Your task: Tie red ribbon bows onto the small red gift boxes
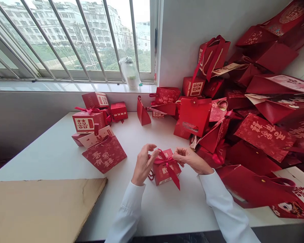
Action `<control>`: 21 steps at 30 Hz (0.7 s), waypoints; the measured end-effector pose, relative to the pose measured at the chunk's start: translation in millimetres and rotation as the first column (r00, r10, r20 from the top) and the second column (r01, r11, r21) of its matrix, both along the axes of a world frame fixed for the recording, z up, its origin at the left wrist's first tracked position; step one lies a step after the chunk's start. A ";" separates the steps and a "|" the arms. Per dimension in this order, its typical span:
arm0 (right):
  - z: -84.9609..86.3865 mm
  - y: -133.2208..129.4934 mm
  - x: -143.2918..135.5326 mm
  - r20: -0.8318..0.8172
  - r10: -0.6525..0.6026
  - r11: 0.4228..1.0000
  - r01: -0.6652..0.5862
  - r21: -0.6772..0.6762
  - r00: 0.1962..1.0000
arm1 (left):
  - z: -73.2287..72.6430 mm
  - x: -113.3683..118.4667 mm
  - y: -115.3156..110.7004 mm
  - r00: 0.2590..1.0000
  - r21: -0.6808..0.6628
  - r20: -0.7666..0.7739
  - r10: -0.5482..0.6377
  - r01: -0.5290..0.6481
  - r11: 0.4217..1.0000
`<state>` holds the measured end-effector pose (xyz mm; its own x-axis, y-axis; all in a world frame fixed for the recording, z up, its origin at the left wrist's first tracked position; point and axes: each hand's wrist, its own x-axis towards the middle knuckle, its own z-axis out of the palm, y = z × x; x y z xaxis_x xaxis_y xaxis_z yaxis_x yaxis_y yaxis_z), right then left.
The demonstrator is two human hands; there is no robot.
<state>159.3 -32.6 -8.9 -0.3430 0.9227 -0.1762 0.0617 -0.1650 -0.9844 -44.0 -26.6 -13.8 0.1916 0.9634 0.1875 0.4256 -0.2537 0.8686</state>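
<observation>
A small red gift box with gold characters sits on the white table, a dark pink ribbon tied in a bow on its top. At the box's left side is my left hand, fingers curved and parted around the bow's left loop; whether they touch the ribbon is unclear. My right hand is at the upper right of the box, thumb and fingertips pinched together on the right part of the ribbon. A dark red cord handle hangs at the box's left side.
A large pile of red gift bags and boxes covers the table's right side. Several red boxes and a patterned red bag stand at the left. Cardboard lies at the front left. A plastic-wrapped cup stands on the windowsill.
</observation>
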 end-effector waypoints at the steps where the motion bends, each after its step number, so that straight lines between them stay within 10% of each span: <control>1: 0.6 -0.7 0.5 0.000 0.003 1.000 -0.003 -0.006 1.000 | 0.5 0.6 -0.3 0.999 -0.024 -0.002 0.035 -0.035 0.999; 21: 7.8 -8.7 -4.0 0.007 0.039 0.999 -0.039 0.038 0.999 | 5.5 20.7 12.9 0.993 0.039 0.090 0.071 -0.075 0.996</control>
<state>155.4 -41.3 -1.0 -0.3775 0.9149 -0.1433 0.0739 -0.1245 -0.9895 -23.2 -13.7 -8.3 0.1019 0.9650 0.2416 0.3666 -0.2622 0.8927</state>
